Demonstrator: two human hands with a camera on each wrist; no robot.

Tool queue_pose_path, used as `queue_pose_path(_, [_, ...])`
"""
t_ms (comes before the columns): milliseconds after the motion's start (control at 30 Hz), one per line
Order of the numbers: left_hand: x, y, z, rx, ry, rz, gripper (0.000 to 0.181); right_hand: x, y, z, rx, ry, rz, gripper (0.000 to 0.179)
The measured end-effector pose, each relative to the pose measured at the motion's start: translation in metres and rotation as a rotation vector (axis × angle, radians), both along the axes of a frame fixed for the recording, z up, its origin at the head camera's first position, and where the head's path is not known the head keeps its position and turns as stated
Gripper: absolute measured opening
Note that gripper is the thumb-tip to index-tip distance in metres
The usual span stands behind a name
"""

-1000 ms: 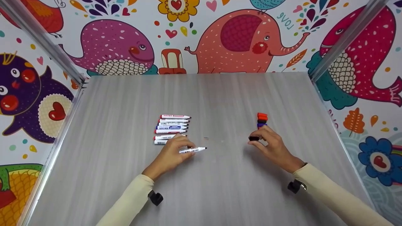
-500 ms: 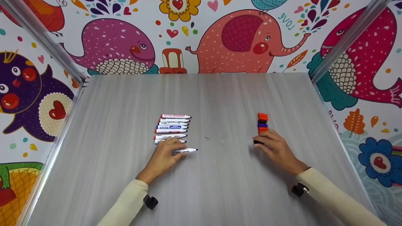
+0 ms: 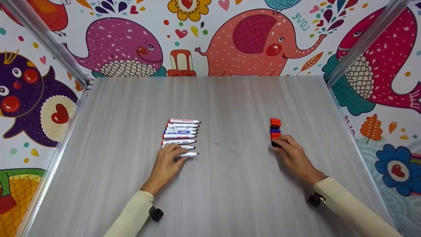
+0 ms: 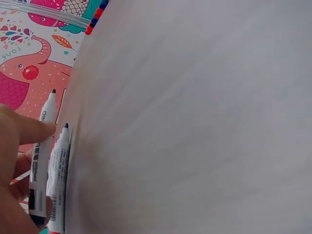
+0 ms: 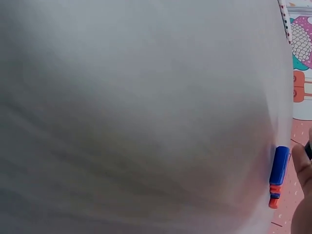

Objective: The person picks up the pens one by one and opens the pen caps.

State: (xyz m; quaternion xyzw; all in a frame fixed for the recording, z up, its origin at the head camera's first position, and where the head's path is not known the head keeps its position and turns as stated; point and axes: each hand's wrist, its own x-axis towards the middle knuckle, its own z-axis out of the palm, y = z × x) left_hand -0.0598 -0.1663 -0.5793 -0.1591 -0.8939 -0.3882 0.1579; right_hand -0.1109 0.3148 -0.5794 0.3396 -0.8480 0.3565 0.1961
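My left hand (image 3: 165,166) pinches an uncapped white marker (image 3: 190,154) between thumb and fingers, its black tip pointing right. In the left wrist view, the held marker (image 4: 43,151) stands out from the table, a blue-tipped marker (image 4: 59,175) just beside it. Above that hand lies a row of uncapped white markers (image 3: 180,132), tips to the right, the nearest partly covered by the fingers. My right hand (image 3: 293,157) pinches a black cap (image 3: 274,144) at the near end of a column of red, black and blue caps (image 3: 275,131). A blue cap (image 5: 280,165) shows beside its fingers.
Small dark marks (image 3: 216,144) lie on the grey wood-grain table (image 3: 236,184) between the markers and the caps. Patterned walls (image 3: 250,39) with metal corner posts (image 3: 365,42) bound the table at the back and sides.
The left hand has moved left with its marker, to just below the marker row. The right hand has brought the black cap right, up to the near end of the cap column.
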Motion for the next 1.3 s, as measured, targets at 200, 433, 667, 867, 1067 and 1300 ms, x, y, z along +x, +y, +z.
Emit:
queue_pose_path(200, [-0.001, -0.002, -0.007, -0.034, 0.031, 0.050, 0.027, 0.000, 0.005, -0.004, 0.021, 0.005, -0.053, 0.041])
queue_pose_path(433, [0.002, -0.004, -0.010, -0.107, 0.059, 0.072, 0.024, -0.006, 0.006, -0.008, -0.024, 0.037, -0.070, 0.037])
queue_pose_path(667, [0.001, -0.003, -0.011, -0.135, 0.080, 0.077, 0.021, -0.010, 0.007, -0.013, 0.021, 0.001, -0.103, 0.034])
queue_pose_path(867, [-0.001, -0.001, -0.011, -0.168, 0.099, 0.095, 0.021, -0.011, 0.009, -0.015, 0.021, -0.020, -0.113, 0.034])
queue_pose_path(1067, [-0.003, -0.001, -0.011, -0.199, 0.101, 0.106, 0.020, -0.009, 0.013, -0.017, 0.004, -0.036, -0.115, 0.035])
queue_pose_path(1300, [-0.004, -0.001, -0.011, -0.222, 0.129, 0.110, 0.019, -0.011, 0.015, -0.017, -0.015, -0.041, -0.100, 0.035])
